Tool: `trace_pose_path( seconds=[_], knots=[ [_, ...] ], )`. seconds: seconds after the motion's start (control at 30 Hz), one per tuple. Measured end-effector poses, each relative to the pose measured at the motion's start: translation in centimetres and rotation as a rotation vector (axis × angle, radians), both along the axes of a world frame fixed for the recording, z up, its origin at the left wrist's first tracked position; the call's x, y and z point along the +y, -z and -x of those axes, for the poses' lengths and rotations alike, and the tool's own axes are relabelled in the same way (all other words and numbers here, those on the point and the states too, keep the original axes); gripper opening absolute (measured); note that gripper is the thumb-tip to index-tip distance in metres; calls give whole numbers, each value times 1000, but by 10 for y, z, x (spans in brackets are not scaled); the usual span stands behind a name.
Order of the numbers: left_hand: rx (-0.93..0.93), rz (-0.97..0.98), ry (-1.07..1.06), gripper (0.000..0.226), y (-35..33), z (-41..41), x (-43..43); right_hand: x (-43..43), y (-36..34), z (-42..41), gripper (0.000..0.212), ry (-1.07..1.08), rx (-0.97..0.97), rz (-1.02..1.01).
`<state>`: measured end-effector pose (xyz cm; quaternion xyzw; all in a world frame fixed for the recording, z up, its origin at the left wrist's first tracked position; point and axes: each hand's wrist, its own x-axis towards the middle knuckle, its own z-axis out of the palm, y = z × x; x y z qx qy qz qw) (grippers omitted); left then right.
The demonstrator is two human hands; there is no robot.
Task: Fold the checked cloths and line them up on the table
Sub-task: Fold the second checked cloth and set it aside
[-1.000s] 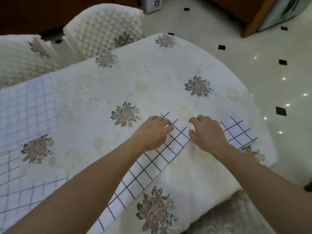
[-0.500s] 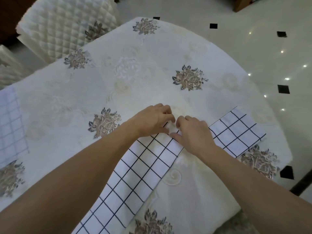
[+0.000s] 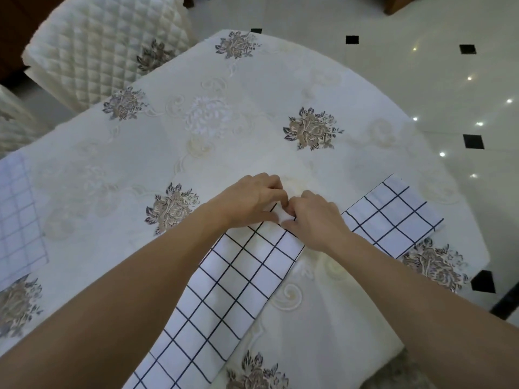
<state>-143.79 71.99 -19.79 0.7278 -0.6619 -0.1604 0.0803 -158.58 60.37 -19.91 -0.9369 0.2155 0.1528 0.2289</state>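
A white cloth with black checks [image 3: 238, 279] lies as a long strip from the near table edge up to the middle. My left hand [image 3: 252, 202] and my right hand [image 3: 311, 220] meet at its far corner, fingers curled and pinching the cloth there. A second black-checked cloth [image 3: 393, 220], folded flat, lies just right of my right hand. A paler blue-checked cloth [image 3: 16, 214] lies at the far left edge of the view.
The table [image 3: 224, 141] wears a cream cloth with brown flower prints. Two quilted cream chairs [image 3: 101, 46] stand at the far left. Glossy tiled floor [image 3: 421, 80] lies beyond the rounded right edge.
My hands have closed together at the cloth's far corner and taken hold of it. The view has shifted right and closer, so the blue-checked cloth has slid toward the left edge.
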Motion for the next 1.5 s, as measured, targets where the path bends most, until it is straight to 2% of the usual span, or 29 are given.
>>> trace_pose_path(
  seconds=[0.23,0.4,0.47,0.57,0.77,0.93,1.03,1.17,1.27,1.4,1.5],
  knots=[
    [-56,-70,-47,19,-12,-6,-28,-31,-16,-8,14,34,-102,1],
    [-29,36,-160,12,-31,-5,-34,-49,-43,-9,27,97,-172,-22],
    [-11,43,-186,11,-42,-3,-25,-45,-54,-8,25,95,-188,-25],
    [-1,69,-200,12,-66,2,-3,-25,-78,-1,21,96,-229,-11],
    [23,145,-216,12,-117,27,75,49,-130,24,25,68,-300,-49],
    [52,210,-268,13,-126,63,163,128,-147,58,25,-18,-366,20],
    [61,267,-322,14,-106,84,215,176,-134,80,26,-94,-403,61],
    [23,356,-344,22,-78,108,260,232,-89,101,17,-116,-639,112],
    [-24,402,-371,30,-50,115,283,261,-49,113,19,-136,-747,124],
    [-19,390,-378,51,-13,122,308,288,-11,126,30,-125,-702,105],
    [-26,370,-377,57,8,125,323,306,5,130,33,-105,-658,77]
  ],
)
